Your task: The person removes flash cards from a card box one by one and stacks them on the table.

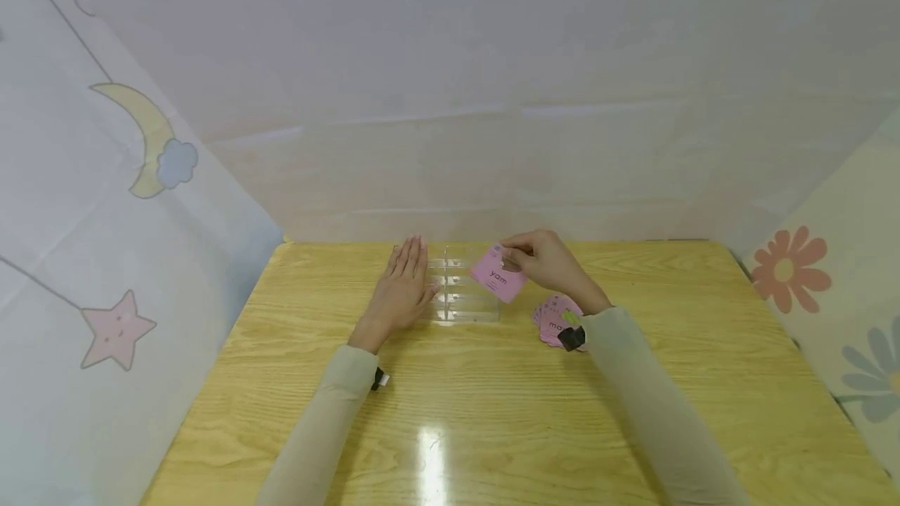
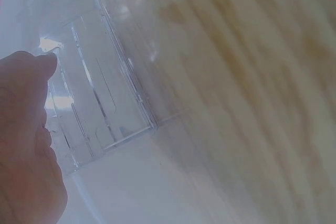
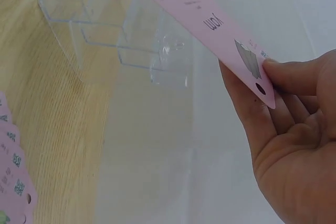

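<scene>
My right hand [image 1: 544, 260] pinches a pink flash card [image 1: 498, 275] by one corner, thumb on its printed face. The card reads "yam" and has a punched hole, plain in the right wrist view. It is tilted, over the right end of a clear plastic stepped rack [image 1: 460, 304]. On the rack's left end lies my left hand [image 1: 403, 291], fingers straight, thumb [image 2: 44, 66] along the steps. In the right wrist view the rack's tiers [image 3: 105, 24] show as transparent steps. Below my right wrist, a fanned stack of pink cards [image 1: 554, 317] lies on the table.
The wooden table [image 1: 492, 428] ends at a pale sheet wall [image 1: 450, 162] just behind the rack. Printed side sheets stand left and right. Black straps with small devices sit on both wrists; the right one [image 1: 572, 338] overlaps the card stack in the head view.
</scene>
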